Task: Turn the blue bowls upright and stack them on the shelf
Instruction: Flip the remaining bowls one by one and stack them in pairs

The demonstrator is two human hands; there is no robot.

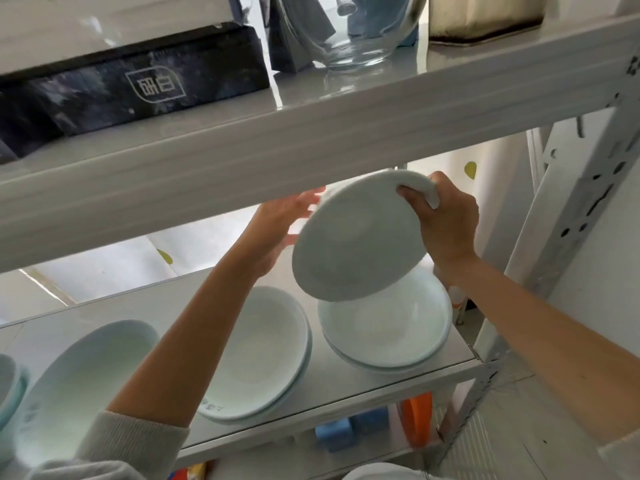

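Note:
My right hand (443, 223) grips the rim of a pale blue bowl (356, 237), held tilted on edge with its inside facing me. It hangs above an upright stack of pale blue bowls (384, 330) at the right end of the white shelf (346, 386). My left hand (280, 226) is behind the held bowl's left edge, fingers spread, palm toward it; contact cannot be told. Another upright stack of bowls (256, 355) sits in the middle. A large bowl (79, 379) lies further left, and one more bowl (10, 382) is cut off at the left edge.
The upper shelf board (277, 147) hangs close above my hands, carrying a dark box (131, 88) and a glass bowl (349, 29). A perforated metal upright (568, 209) stands at the right. Blue blocks (336, 431) and an orange item (419, 420) lie below.

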